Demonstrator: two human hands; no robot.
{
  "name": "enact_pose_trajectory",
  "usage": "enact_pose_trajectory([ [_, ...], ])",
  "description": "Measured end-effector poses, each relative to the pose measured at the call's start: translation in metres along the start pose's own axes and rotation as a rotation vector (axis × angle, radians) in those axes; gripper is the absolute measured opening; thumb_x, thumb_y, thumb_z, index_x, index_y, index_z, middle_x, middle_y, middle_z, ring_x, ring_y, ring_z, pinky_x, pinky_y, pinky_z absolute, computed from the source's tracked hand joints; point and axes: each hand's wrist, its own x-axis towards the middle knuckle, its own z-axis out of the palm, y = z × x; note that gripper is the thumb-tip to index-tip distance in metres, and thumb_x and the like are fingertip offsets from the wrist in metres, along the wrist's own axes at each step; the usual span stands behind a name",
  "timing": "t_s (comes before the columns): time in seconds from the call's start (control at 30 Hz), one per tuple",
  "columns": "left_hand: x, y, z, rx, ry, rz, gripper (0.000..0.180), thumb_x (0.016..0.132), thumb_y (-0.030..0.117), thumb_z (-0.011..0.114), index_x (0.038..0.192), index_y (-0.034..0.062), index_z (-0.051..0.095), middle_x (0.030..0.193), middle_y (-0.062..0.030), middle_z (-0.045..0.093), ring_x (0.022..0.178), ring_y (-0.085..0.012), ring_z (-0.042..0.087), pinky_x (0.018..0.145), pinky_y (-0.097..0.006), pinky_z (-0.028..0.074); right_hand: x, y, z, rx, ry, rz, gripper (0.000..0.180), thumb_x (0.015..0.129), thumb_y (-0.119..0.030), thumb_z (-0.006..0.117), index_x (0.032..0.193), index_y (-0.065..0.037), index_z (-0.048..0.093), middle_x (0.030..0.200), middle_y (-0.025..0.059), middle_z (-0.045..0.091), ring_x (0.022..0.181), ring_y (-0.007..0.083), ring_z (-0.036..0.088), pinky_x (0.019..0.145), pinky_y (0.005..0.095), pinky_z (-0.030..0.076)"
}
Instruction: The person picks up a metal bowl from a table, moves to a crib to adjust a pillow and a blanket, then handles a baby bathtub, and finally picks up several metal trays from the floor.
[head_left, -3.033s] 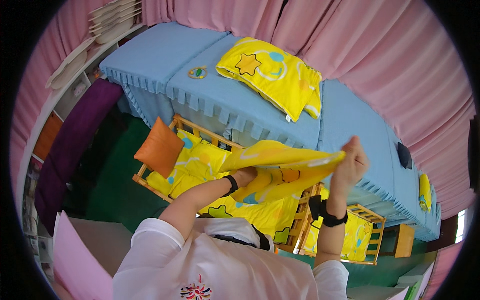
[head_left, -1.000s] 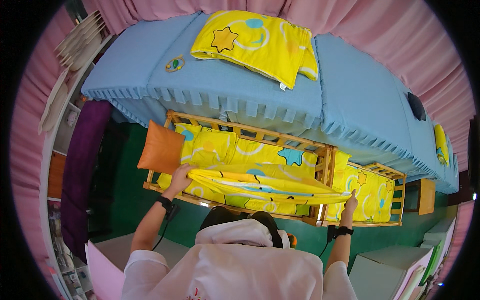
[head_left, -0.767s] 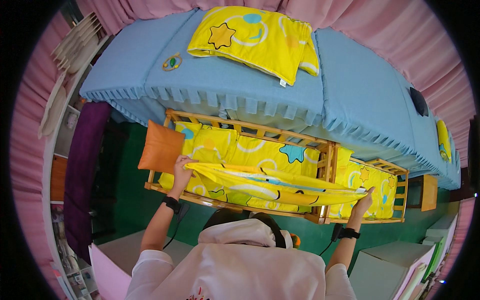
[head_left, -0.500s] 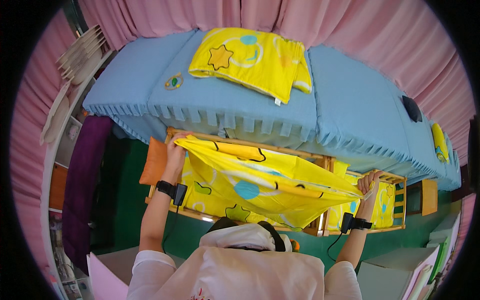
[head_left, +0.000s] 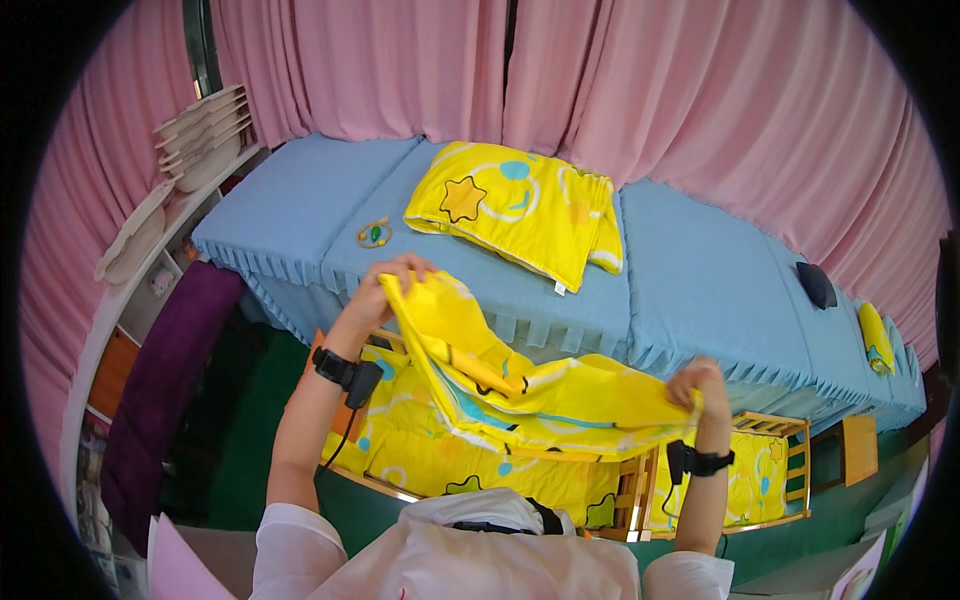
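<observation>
My left hand is closed on one upper corner of a thin yellow sheet with blue, white and black patterns. The opposite corner is gripped by my right hand. Between them the sheet sags in loose folds, raised above a low wooden child's bed. Matching yellow bedding covers that bed, and its wooden rails show near the right end. An orange pillow is partly hidden behind my left forearm. Each wrist wears a black strapped device.
Beyond stand beds under blue covers, holding a folded yellow quilt, a small ringed object and a dark cushion. Pink curtains hang behind. Left are a purple-draped piece and a shelf; right, a wooden stool.
Both hands have risen, lifting the sheet higher off the bed. The right hand has moved slightly left, and the sheet, stretched before, now hangs in slacker folds. The view has tilted up.
</observation>
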Motion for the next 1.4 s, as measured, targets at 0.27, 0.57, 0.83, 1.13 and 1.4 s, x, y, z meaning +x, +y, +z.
enact_pose_trajectory([
  [0.27,0.023,-0.031,0.027,0.246,0.17,-0.047,0.01,0.067,-0.007,0.047,0.067,0.0007,0.053,0.077,-0.0055,0.053,0.078,-0.016,0.053,0.072,-0.026,0.041,0.062,0.007,0.053,-0.246,0.041,0.018,0.034,0.086,-0.015,0.043,0.055,-0.002,0.046,0.052,0.0004,0.044,0.05,0.0068,0.039,0.046,0.0225,0.031],
  [0.57,-0.084,-0.076,-0.116,1.448,-0.178,-0.475,0.014,0.059,-0.002,0.056,0.073,-0.0034,0.06,0.073,-0.0173,0.061,0.073,-0.032,0.058,0.064,-0.037,0.046,0.025,-0.041,0.007,0.096,0.946,-0.156,0.047,0.091,-0.039,0.037,0.053,-0.012,0.036,0.044,-0.0011,0.029,0.038,0.0096,0.027,0.038,0.0236,0.024],
  [0.83,-0.191,-0.242,-0.127,1.18,-0.335,-0.655,0.036,0.06,0.006,0.055,0.096,0.0007,0.061,0.096,-0.0211,0.058,0.092,-0.0363,0.053,0.079,-0.04,0.043,0.072,-0.078,0.009,-0.073,1.095,-0.235,0.046,0.089,-0.043,0.043,0.056,-0.011,0.04,0.051,-0.0019,0.034,0.045,0.0076,0.034,0.044,0.0218,0.029],
  [1.13,-0.143,-0.242,0.034,0.788,-0.562,-0.452,0.103,0.054,0.026,0.076,0.132,-0.0029,0.016,0.129,-0.0216,0.035,0.119,-0.0312,0.037,0.097,-0.035,0.032,0.121,-0.126,0.03,-0.561,1.009,-0.306,0.053,0.088,-0.043,0.045,0.052,-0.005,0.04,0.05,-0.0022,0.036,0.048,0.0072,0.03,0.044,0.0258,0.026],
  [1.4,-0.011,-0.211,0.213,0.402,0.007,-0.123,0.102,0.058,0.033,0.077,0.132,-0.0014,0.016,0.125,-0.022,0.038,0.111,-0.029,0.044,0.092,-0.035,0.036,0.135,-0.141,0.046,-0.805,1.016,-0.348,0.059,0.086,-0.048,0.045,0.053,0.001,0.037,0.046,0.0031,0.029,0.047,0.0107,0.027,0.043,0.0316,0.024],
])
